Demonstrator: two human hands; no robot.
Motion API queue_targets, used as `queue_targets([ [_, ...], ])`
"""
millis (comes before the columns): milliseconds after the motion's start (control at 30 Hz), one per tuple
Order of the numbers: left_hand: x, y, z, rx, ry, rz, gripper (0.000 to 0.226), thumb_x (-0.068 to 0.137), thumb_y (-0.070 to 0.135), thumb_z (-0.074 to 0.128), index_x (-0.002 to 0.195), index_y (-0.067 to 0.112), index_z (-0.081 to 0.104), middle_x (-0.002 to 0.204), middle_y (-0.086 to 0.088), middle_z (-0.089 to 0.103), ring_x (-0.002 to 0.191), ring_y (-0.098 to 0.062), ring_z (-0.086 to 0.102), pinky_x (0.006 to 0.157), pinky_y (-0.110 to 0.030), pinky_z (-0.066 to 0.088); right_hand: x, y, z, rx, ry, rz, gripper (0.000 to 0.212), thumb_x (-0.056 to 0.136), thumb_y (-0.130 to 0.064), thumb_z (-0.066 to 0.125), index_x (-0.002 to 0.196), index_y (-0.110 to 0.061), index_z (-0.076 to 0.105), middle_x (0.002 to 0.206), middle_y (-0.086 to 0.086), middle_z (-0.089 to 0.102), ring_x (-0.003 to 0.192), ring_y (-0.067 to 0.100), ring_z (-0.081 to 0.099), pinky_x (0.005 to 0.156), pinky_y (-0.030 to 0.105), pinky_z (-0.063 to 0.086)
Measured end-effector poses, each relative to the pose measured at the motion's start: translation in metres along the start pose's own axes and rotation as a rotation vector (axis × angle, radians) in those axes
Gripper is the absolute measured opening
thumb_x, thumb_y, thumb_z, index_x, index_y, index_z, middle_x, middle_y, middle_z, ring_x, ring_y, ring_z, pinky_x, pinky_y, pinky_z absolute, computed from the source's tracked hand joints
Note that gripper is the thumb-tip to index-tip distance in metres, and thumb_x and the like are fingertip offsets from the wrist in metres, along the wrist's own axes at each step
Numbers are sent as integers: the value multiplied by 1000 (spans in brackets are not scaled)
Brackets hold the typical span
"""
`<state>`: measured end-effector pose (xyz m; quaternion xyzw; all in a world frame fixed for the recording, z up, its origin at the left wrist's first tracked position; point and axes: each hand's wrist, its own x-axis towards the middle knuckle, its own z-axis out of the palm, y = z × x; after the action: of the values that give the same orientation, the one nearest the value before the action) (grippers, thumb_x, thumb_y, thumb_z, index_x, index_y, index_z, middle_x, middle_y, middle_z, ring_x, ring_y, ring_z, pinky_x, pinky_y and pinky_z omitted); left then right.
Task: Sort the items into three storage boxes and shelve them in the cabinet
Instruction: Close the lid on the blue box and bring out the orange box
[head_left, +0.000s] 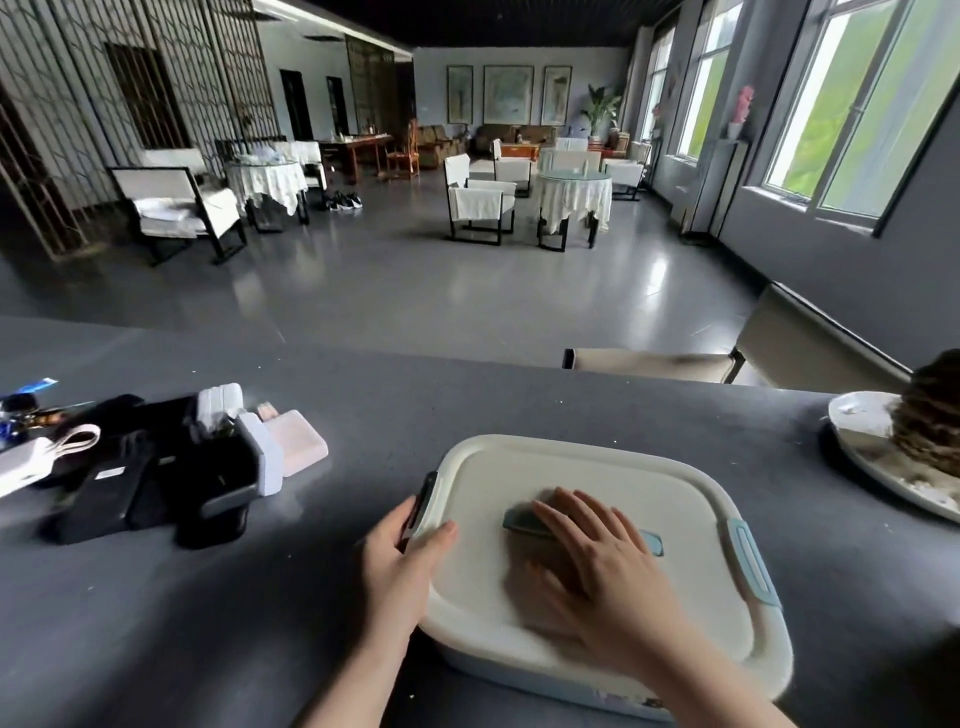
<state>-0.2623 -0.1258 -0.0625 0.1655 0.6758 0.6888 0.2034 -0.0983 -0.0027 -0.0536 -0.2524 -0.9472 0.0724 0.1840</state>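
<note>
A white storage box (691, 613) with its lid on sits on the grey counter in front of me. My right hand (602, 566) lies flat on the lid, fingers straight, over the blue-grey handle (522, 519) in the lid's middle. My left hand (402, 561) holds the box's left edge, thumb on the lid and fingers around the dark side latch (423, 493). A light blue latch (750, 564) shows on the right side. A pile of items (156, 467) lies at the left: black cases, white chargers and a power bank.
A white plate (862, 441) with a brown lump stands at the counter's right edge. A chair (753, 353) sits just beyond the counter. Further off are cloth-covered tables and chairs on an open grey floor, with windows on the right.
</note>
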Motion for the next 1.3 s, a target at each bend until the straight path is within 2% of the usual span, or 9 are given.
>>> queue_targets([
  [333, 1, -1, -4, 16, -101, 168, 54, 54, 36, 73, 105, 17, 70, 91, 7, 75, 80, -2, 67, 69, -11, 51, 1, -5, -5, 8, -2, 9, 55, 86, -57, 41, 134, -32, 50, 140, -6, 49, 131, 21, 44, 111, 41, 28],
  [467, -1, 2, -4, 74, -96, 210, 31, 65, 17, 74, 95, 25, 69, 79, 18, 73, 72, 5, 63, 63, -7, 48, 0, -4, -8, 29, -27, 0, 57, 87, -56, 37, 138, -33, 45, 145, -7, 43, 136, 20, 36, 114, 36, 18],
  [733, -1, 2, -2, 163, -57, 260, 44, 72, 1, 78, 109, 16, 61, 63, 34, 63, 66, 20, 57, 64, 1, 42, 0, -3, -6, -4, -9, -4, 55, 87, -57, 40, 137, -33, 46, 143, -7, 45, 134, 20, 40, 111, 33, 19],
  [800, -1, 1, -2, 166, -38, 248, 46, 77, -4, 73, 117, 13, 59, 71, 26, 67, 74, 18, 60, 69, -1, 43, 0, -3, -7, 0, -2, -6, 55, 87, -57, 40, 136, -33, 46, 142, -7, 46, 133, 19, 41, 112, 34, 21],
  [867, -2, -5, -1, 170, -43, 247, 51, 78, 1, 74, 126, 7, 57, 105, 5, 68, 99, -1, 62, 80, -9, 43, -2, -6, -9, -10, 50, 4, 51, 85, -57, 45, 129, -33, 51, 134, -11, 53, 126, 16, 48, 108, 35, 30],
  [967, -18, -20, 1, 275, -52, 298, 50, 85, 0, 65, 129, 18, 50, 132, -4, 52, 122, -19, 49, 89, -11, 41, -17, 3, -9, -13, 125, 97, 49, 76, -58, 50, 119, -36, 59, 122, -17, 60, 116, 9, 57, 106, 35, 39],
  [1067, -40, -28, 4, 402, -27, 510, 63, 71, 38, 60, 130, 16, 52, 141, -6, 43, 132, -20, 40, 107, -34, 33, -42, 31, -14, -60, 199, 161, 50, 74, -62, 52, 116, -37, 65, 121, -17, 63, 115, 7, 60, 107, 37, 27],
  [1200, -51, -24, 14, 509, 38, 577, 67, 69, 39, 50, 115, -10, 58, 130, -26, 47, 120, -36, 42, 108, -14, 22, -84, 58, -23, -40, 345, 364, 49, 82, -68, 43, 115, -41, 66, 133, -6, 59, 129, 12, 44, 115, 41, 17],
  [1300, -46, -17, 25, 529, 0, 637, 63, 71, 39, 50, 112, -8, 61, 128, -27, 48, 118, -31, 44, 107, -7, 19, -95, 64, -23, 209, 441, 517, 54, 72, -65, 52, 118, -39, 65, 144, -7, 46, 132, 13, 38, 109, 36, 32],
])
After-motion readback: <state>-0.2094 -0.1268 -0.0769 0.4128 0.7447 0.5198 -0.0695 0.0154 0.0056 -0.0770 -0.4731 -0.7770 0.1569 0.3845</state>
